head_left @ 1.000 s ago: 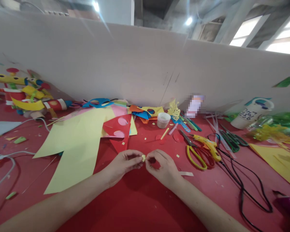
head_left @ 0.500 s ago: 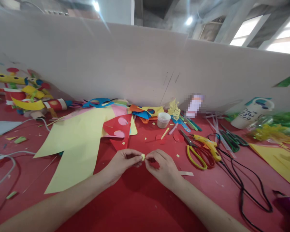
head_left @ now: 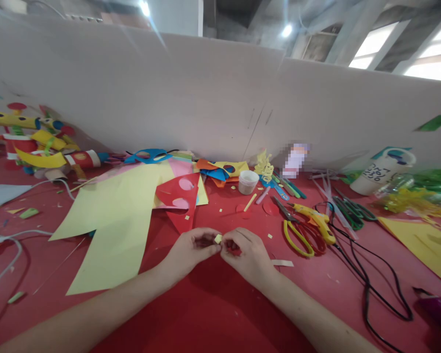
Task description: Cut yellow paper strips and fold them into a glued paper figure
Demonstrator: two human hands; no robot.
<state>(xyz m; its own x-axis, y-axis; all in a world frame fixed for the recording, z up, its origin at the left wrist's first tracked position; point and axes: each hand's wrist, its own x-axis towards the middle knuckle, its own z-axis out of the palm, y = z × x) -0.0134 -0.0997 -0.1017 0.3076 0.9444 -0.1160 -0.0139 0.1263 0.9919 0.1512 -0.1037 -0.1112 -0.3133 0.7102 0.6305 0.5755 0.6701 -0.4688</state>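
My left hand (head_left: 191, 252) and my right hand (head_left: 248, 255) meet fingertip to fingertip low over the red table (head_left: 213, 314). Between them both hands pinch a tiny pale yellow paper piece (head_left: 218, 239). A bit of red paper (head_left: 233, 250) shows under the fingers of my right hand. A large pale yellow sheet (head_left: 113, 220) lies just left of my left hand, with a red cut-out sheet (head_left: 180, 198) with round holes behind it.
Yellow-handled scissors (head_left: 301, 230) and a yellow glue gun (head_left: 316, 218) lie right of my hands, with a black cord (head_left: 371, 284) looping beyond. A small white cup (head_left: 248, 182), coloured paper scraps, a white bottle (head_left: 380, 174) and paper-cup crafts (head_left: 40, 142) line the white wall.
My hands have drawn slightly closer together around the small yellow piece, fingers curling tighter. Nothing else on the table has moved.
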